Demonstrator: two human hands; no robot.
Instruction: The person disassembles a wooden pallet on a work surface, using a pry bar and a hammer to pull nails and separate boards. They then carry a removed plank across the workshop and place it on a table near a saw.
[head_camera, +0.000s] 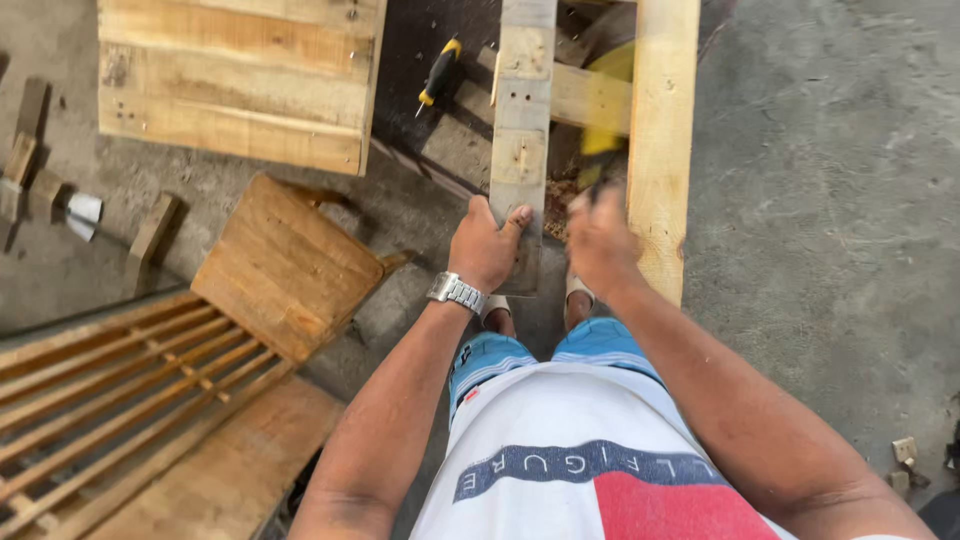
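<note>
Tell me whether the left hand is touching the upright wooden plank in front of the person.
Touching. The head view shows the left hand wrapped around the near end of the wooden plank, thumb pressed on its face with no gap.

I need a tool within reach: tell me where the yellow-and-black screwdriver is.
The screwdriver lies on the dark floor at the top centre of the head view, between the flat wooden panel and the upright plank gripped by the left hand.
</note>
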